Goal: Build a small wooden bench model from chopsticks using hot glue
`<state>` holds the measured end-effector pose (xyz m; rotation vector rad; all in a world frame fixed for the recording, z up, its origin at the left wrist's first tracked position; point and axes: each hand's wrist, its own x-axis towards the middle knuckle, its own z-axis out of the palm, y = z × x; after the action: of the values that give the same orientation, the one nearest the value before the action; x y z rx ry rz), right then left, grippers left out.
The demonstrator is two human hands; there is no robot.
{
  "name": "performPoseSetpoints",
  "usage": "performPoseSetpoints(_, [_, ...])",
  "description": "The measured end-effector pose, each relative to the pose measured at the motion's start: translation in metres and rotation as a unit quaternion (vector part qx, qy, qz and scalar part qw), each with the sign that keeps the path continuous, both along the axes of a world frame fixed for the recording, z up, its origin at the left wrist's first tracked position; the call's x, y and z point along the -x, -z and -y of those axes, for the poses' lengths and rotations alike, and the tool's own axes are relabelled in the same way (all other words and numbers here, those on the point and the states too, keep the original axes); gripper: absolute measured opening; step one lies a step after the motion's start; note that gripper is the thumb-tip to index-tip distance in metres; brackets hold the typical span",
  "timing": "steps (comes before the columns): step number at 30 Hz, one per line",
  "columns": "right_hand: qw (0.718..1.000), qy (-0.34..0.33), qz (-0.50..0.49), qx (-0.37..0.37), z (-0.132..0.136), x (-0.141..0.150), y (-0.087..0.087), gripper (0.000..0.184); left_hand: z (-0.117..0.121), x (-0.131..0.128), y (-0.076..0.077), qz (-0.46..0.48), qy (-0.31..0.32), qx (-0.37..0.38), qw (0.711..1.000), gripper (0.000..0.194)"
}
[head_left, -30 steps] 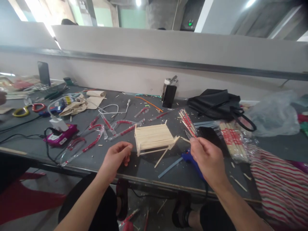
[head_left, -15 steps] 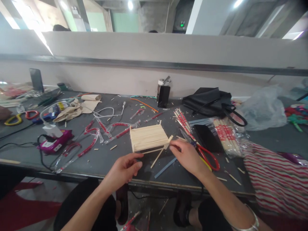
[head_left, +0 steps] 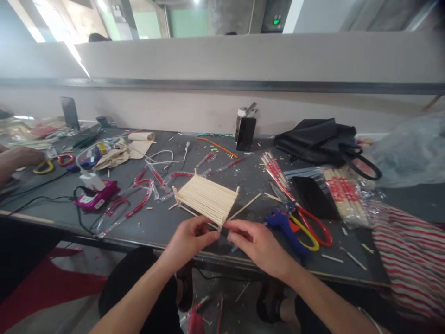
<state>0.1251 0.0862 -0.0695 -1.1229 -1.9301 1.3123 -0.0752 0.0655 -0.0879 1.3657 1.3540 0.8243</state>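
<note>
A small table-like model (head_left: 208, 197) of pale wooden sticks rests on the dark worktop, with short posts at its corners. Its near corner points toward me, turned from square. My left hand (head_left: 196, 236) grips the front edge beside that corner, fingers behind and thumb in front. At the corner post my right hand (head_left: 248, 236) pinches with thumb and forefinger; the fingers partly hide what they press. A loose stick (head_left: 246, 206) lies right of the model. Close to my right wrist lies a blue glue gun (head_left: 287, 229), next to scissors (head_left: 318, 232) with red and yellow handles.
Empty red-and-clear wrappers (head_left: 139, 195) and a purple power strip (head_left: 95, 195) lie left. Stick bundles (head_left: 342, 190), a phone (head_left: 314, 197), a black bag (head_left: 316, 139) and striped cloth (head_left: 410, 250) are right. A co-worker's hand (head_left: 24, 157) is at far left.
The model has turned and its near corner has come closer to me. My left hand has moved onto its edge, and my right hand has shifted left with the corner. The glue gun is now uncovered.
</note>
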Motion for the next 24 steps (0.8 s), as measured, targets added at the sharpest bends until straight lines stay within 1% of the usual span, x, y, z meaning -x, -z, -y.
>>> performPoseSetpoints(5, [0.999, -0.035, -0.006, 0.002, 0.0060, 0.0053, 0.0032, 0.039, 0.0005, -0.0098, -0.0042, -0.002, -0.047, 0.017, 0.999, 0.028])
performPoseSetpoints(8, [0.999, -0.054, -0.003, 0.004, 0.0079, 0.0085, 0.0022, 0.041, 0.0015, -0.0113, -0.0068, -0.005, -0.054, 0.021, 0.998, 0.023])
performPoseSetpoints(10, [0.999, -0.040, 0.007, -0.010, 0.0075, 0.0089, 0.0009, 0.037, 0.0024, -0.0101, -0.0066, -0.009, -0.053, 0.017, 0.998, 0.022])
performPoseSetpoints(14, [0.997, 0.034, 0.025, -0.057, 0.0035, 0.0044, -0.0009, 0.026, 0.0045, -0.0061, -0.0023, -0.028, -0.052, -0.002, 0.998, 0.020])
performPoseSetpoints(17, [0.994, 0.065, 0.022, -0.091, 0.0014, 0.0006, -0.0024, 0.022, 0.0062, -0.0046, 0.0010, -0.048, -0.054, -0.025, 0.997, 0.019])
performPoseSetpoints(20, [0.987, 0.079, 0.022, -0.136, 0.0019, 0.0013, -0.0043, 0.019, 0.0072, -0.0045, 0.0026, -0.060, -0.051, -0.044, 0.996, 0.019])
performPoseSetpoints(24, [0.975, 0.061, 0.027, -0.213, -0.0001, 0.0097, -0.0041, 0.019, 0.0072, -0.0052, 0.0021, -0.063, -0.043, -0.054, 0.996, 0.018])
